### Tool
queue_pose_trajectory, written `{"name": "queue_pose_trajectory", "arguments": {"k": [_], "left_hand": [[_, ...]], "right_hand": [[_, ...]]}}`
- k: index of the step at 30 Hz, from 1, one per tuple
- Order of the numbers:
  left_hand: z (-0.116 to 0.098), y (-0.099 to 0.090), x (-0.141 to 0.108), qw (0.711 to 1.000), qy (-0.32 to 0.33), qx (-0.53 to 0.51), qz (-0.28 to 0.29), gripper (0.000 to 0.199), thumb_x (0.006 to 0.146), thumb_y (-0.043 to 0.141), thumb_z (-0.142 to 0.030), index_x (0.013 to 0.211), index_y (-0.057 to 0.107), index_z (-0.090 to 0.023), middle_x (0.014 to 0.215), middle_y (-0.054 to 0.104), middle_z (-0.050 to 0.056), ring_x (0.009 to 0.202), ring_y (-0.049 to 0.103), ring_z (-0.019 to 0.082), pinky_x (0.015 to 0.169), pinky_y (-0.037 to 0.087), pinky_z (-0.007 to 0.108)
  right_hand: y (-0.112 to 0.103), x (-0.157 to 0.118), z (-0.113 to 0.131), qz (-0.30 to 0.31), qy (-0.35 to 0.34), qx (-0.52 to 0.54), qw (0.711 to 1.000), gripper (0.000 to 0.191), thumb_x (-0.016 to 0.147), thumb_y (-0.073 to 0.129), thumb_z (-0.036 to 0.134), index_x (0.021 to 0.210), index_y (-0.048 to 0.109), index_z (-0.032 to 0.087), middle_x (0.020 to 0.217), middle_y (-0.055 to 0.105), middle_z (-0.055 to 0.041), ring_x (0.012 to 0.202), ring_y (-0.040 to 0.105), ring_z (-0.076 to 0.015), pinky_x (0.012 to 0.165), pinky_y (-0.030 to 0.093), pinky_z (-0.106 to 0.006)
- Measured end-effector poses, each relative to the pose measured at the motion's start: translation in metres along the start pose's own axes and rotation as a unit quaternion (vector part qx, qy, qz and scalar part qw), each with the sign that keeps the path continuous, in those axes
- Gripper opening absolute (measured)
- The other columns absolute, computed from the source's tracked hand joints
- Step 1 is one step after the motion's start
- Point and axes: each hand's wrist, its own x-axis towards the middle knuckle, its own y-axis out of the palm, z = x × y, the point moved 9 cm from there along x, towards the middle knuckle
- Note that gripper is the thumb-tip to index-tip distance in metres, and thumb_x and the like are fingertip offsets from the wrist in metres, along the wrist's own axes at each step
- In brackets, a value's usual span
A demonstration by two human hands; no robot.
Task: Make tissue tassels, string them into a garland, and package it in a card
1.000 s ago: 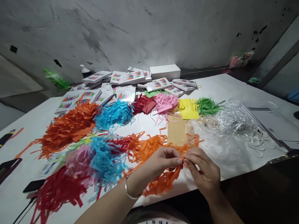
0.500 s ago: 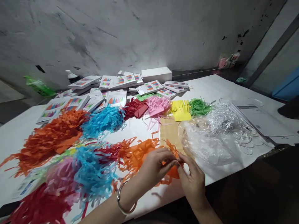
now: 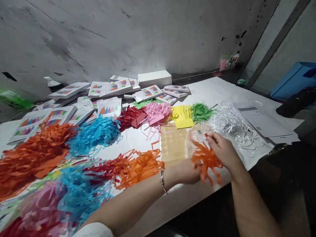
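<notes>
My right hand (image 3: 220,147) pinches the top of an orange paper tassel (image 3: 206,161), whose fringe hangs down over the clear plastic bag (image 3: 194,133). My left hand (image 3: 189,171), a metal bangle on its wrist, reaches in from the left against the tassel's fringe; its fingers are hidden behind the strips. More orange fringe (image 3: 140,166) lies left of a tan card sheet (image 3: 172,144). Behind are dark red (image 3: 133,117), pink (image 3: 157,113), yellow (image 3: 182,117) and green (image 3: 201,112) fringed paper.
Boxes with coloured tassel pictures (image 3: 118,86) and a white box (image 3: 154,79) stand along the back. Blue fringe (image 3: 96,135) and an orange heap (image 3: 32,158) lie left. Silver-white cords (image 3: 229,123) and papers (image 3: 261,121) lie right. A blue bin (image 3: 291,80) stands beyond.
Both hands have moved right. The orange tassel is now lifted from my right fingers, over the plastic bag. The view has turned right, showing more of the blue bin.
</notes>
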Motion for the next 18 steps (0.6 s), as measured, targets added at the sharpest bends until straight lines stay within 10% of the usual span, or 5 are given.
{"name": "queue_pose_trajectory", "arguments": {"k": [5, 12, 18], "left_hand": [[0.007, 0.005, -0.013, 0.997, -0.062, 0.01, 0.051, 0.022, 0.09, 0.053, -0.008, 0.097, 0.072, -0.016, 0.099, 0.073, 0.01, 0.088, 0.068, 0.019, 0.081, 0.052, 0.026], [0.079, -0.023, 0.011, 0.941, -0.314, 0.122, 0.025, 0.028, 0.088, 0.043, -0.001, 0.1, 0.067, -0.007, 0.101, 0.066, 0.017, 0.081, 0.068, 0.022, 0.072, 0.052, 0.031], [0.082, -0.018, 0.029, 0.955, -0.271, 0.116, 0.022, 0.016, 0.088, 0.053, -0.01, 0.093, 0.067, -0.014, 0.103, 0.065, 0.012, 0.087, 0.066, 0.022, 0.079, 0.05, 0.032]], "right_hand": [[0.056, -0.048, -0.052, 0.144, 0.007, -0.061, 0.988, 0.019, 0.088, 0.051, 0.018, 0.072, 0.062, 0.021, 0.066, 0.066, -0.0004, 0.061, 0.061, -0.0155, 0.056, 0.036, -0.024], [0.071, -0.09, -0.056, 0.07, 0.003, -0.199, 0.978, 0.021, 0.097, 0.041, 0.019, 0.086, 0.06, 0.022, 0.077, 0.07, -0.0016, 0.067, 0.068, -0.0183, 0.056, 0.034, -0.026], [0.063, -0.088, -0.063, 0.026, 0.021, -0.222, 0.974, 0.026, 0.084, 0.045, 0.005, 0.094, 0.063, 0.021, 0.078, 0.073, -0.002, 0.068, 0.069, -0.0188, 0.055, 0.036, -0.026]]}}
